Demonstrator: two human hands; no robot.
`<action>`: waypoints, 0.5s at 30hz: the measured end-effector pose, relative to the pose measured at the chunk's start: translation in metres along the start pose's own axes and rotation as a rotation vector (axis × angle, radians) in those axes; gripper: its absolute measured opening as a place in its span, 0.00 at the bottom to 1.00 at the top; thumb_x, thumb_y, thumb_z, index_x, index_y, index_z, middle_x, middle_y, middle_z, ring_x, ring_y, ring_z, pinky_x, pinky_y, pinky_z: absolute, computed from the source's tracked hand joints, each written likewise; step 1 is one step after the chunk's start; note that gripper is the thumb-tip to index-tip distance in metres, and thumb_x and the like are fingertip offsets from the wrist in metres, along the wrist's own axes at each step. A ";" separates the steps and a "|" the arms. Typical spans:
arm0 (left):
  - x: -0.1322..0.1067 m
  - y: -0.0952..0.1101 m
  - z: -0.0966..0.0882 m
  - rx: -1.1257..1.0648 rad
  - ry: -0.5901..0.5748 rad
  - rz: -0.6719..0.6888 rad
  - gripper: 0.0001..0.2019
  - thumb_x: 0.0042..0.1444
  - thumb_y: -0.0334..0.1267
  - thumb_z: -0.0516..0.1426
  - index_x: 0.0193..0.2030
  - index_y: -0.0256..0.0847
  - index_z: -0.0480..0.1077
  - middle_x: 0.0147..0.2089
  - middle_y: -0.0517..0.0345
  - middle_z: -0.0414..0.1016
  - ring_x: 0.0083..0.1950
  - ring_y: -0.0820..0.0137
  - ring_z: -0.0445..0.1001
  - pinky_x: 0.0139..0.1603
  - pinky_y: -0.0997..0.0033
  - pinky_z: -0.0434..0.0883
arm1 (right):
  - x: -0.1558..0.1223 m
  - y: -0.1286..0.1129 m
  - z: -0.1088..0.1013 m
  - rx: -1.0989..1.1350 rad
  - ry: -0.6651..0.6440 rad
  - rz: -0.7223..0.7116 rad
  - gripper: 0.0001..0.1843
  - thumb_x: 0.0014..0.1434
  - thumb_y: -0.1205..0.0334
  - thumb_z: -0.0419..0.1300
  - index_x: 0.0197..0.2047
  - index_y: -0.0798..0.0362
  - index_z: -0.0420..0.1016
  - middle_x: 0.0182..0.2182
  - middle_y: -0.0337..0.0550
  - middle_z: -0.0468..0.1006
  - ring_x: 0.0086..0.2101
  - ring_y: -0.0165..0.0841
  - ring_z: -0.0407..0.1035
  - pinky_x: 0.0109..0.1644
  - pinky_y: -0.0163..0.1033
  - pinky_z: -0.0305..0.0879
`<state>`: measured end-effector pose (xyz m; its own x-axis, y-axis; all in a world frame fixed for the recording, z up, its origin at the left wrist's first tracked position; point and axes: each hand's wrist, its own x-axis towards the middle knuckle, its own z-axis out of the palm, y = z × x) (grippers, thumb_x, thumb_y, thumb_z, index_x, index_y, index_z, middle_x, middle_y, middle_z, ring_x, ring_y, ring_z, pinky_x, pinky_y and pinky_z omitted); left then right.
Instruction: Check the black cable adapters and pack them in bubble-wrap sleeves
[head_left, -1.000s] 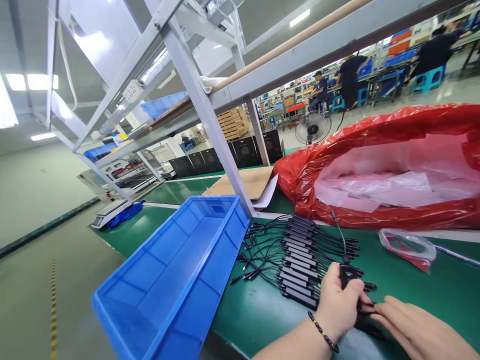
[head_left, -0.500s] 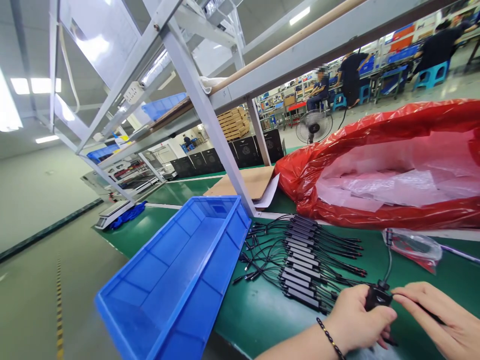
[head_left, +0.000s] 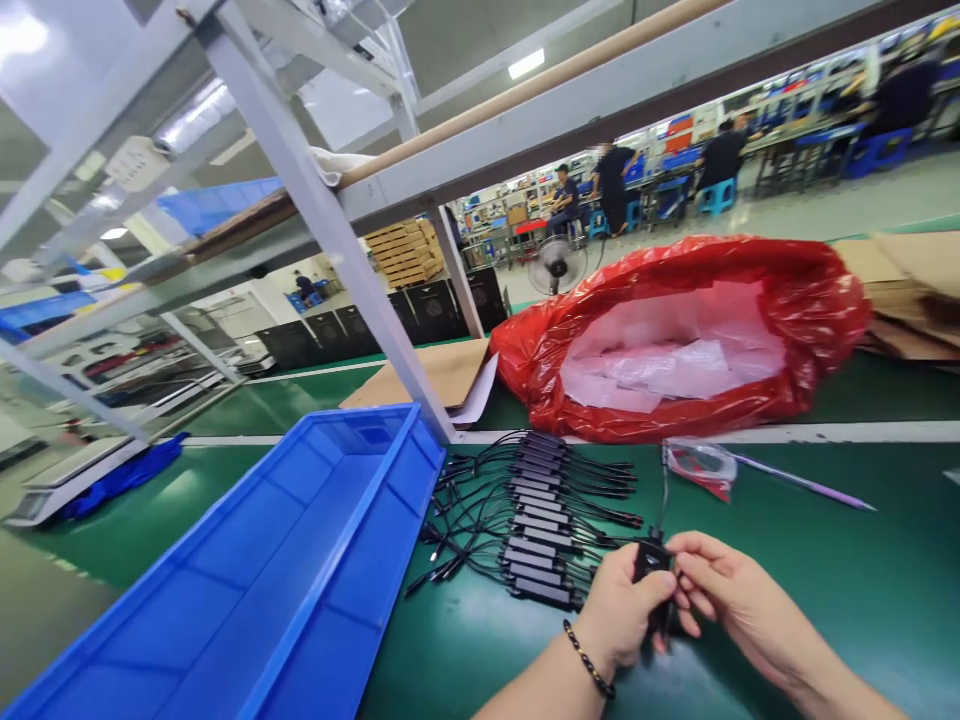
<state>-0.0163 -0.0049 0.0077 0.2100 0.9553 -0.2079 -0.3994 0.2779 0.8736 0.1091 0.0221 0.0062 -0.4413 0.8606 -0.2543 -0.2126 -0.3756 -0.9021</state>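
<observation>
My left hand [head_left: 625, 603] is closed around a small black module [head_left: 651, 560] with a thin black cable rising from its top. My right hand [head_left: 731, 592] pinches the same module from the right side. Both hands hover low over the green table [head_left: 862, 570]. Just left of them lies a neat row of several identical black modules with cables [head_left: 536, 525], their red-tipped leads pointing right. A beaded bracelet is on my left wrist.
A big empty blue bin [head_left: 247, 590] sits at the left. A red plastic bag [head_left: 675, 340] holding clear wrappers lies behind. A small clear bag [head_left: 701, 465], a purple stick [head_left: 802, 483], cardboard [head_left: 442, 375], a slanted shelf post [head_left: 330, 230] and people at distant benches are also there.
The view has swung right and pulled back. My hands lifted one module off the near end of the row and now hold it together in front of me.
</observation>
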 end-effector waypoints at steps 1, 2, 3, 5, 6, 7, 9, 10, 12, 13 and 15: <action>0.000 0.000 0.000 -0.034 -0.032 -0.006 0.19 0.39 0.49 0.62 0.27 0.34 0.64 0.19 0.60 0.67 0.13 0.79 0.64 0.05 0.85 0.54 | 0.000 0.002 0.001 0.021 -0.001 -0.013 0.21 0.44 0.44 0.63 0.31 0.54 0.68 0.12 0.30 0.60 0.14 0.28 0.60 0.19 0.33 0.56; 0.000 0.000 0.000 -0.063 -0.062 -0.014 0.18 0.40 0.48 0.61 0.27 0.34 0.65 0.19 0.60 0.67 0.12 0.79 0.64 0.05 0.85 0.53 | 0.000 0.004 0.001 0.027 0.001 -0.035 0.21 0.45 0.45 0.63 0.31 0.54 0.67 0.12 0.30 0.60 0.13 0.28 0.61 0.19 0.33 0.56; 0.000 0.001 0.000 -0.083 -0.091 -0.021 0.17 0.41 0.47 0.61 0.27 0.33 0.65 0.20 0.59 0.68 0.12 0.79 0.64 0.05 0.85 0.52 | 0.000 0.006 0.001 0.022 0.001 -0.059 0.20 0.46 0.45 0.63 0.31 0.54 0.67 0.13 0.30 0.61 0.13 0.28 0.61 0.18 0.33 0.56; -0.001 0.001 0.000 -0.102 -0.128 -0.031 0.17 0.42 0.46 0.61 0.28 0.31 0.67 0.20 0.58 0.68 0.13 0.79 0.65 0.05 0.85 0.52 | 0.000 0.009 0.001 0.005 -0.012 -0.104 0.19 0.48 0.45 0.61 0.29 0.54 0.65 0.13 0.31 0.62 0.12 0.29 0.63 0.17 0.32 0.56; -0.002 0.001 0.000 -0.104 -0.140 -0.036 0.17 0.42 0.46 0.61 0.28 0.31 0.68 0.20 0.58 0.69 0.13 0.79 0.65 0.05 0.85 0.53 | 0.000 0.009 0.000 -0.007 -0.021 -0.124 0.19 0.50 0.45 0.60 0.29 0.54 0.64 0.14 0.31 0.62 0.12 0.29 0.63 0.17 0.32 0.55; -0.002 0.002 0.000 -0.103 -0.143 -0.042 0.17 0.42 0.46 0.61 0.28 0.31 0.68 0.20 0.58 0.69 0.13 0.79 0.65 0.05 0.86 0.53 | 0.000 0.010 0.000 -0.027 -0.027 -0.147 0.19 0.51 0.45 0.59 0.28 0.54 0.63 0.14 0.31 0.62 0.12 0.29 0.64 0.16 0.32 0.55; -0.003 0.002 0.000 -0.092 -0.122 -0.065 0.16 0.41 0.45 0.62 0.29 0.32 0.68 0.19 0.59 0.68 0.13 0.79 0.64 0.05 0.86 0.53 | -0.002 0.010 -0.001 -0.079 -0.013 -0.203 0.20 0.52 0.45 0.58 0.26 0.54 0.62 0.16 0.31 0.63 0.12 0.27 0.64 0.17 0.31 0.55; -0.004 0.002 0.000 -0.078 -0.108 -0.080 0.15 0.41 0.44 0.62 0.29 0.32 0.68 0.18 0.61 0.67 0.13 0.79 0.64 0.05 0.86 0.52 | -0.003 0.010 -0.001 -0.104 -0.002 -0.226 0.20 0.52 0.45 0.58 0.25 0.54 0.61 0.17 0.32 0.63 0.13 0.26 0.64 0.17 0.31 0.56; -0.005 0.003 0.001 -0.042 -0.089 -0.102 0.14 0.41 0.43 0.61 0.28 0.32 0.68 0.17 0.63 0.66 0.13 0.80 0.64 0.05 0.85 0.52 | -0.004 0.011 -0.002 -0.125 0.000 -0.229 0.20 0.52 0.45 0.58 0.24 0.54 0.61 0.18 0.32 0.63 0.13 0.27 0.64 0.18 0.32 0.58; -0.005 0.003 0.002 -0.022 -0.086 -0.107 0.13 0.41 0.42 0.61 0.28 0.33 0.68 0.17 0.63 0.65 0.13 0.80 0.63 0.05 0.85 0.51 | -0.005 0.011 -0.002 -0.114 -0.012 -0.198 0.20 0.52 0.45 0.57 0.24 0.53 0.60 0.17 0.31 0.63 0.14 0.28 0.65 0.19 0.33 0.59; -0.006 0.004 0.003 0.013 -0.081 -0.108 0.12 0.41 0.42 0.60 0.26 0.33 0.68 0.16 0.63 0.65 0.12 0.80 0.63 0.05 0.84 0.51 | -0.005 0.010 -0.003 -0.060 -0.047 -0.102 0.19 0.52 0.43 0.56 0.26 0.52 0.61 0.16 0.32 0.63 0.14 0.32 0.66 0.18 0.36 0.61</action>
<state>-0.0162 -0.0097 0.0140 0.3227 0.9085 -0.2655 -0.3594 0.3771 0.8536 0.1116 0.0145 -0.0027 -0.4610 0.8756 -0.1443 -0.2068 -0.2642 -0.9420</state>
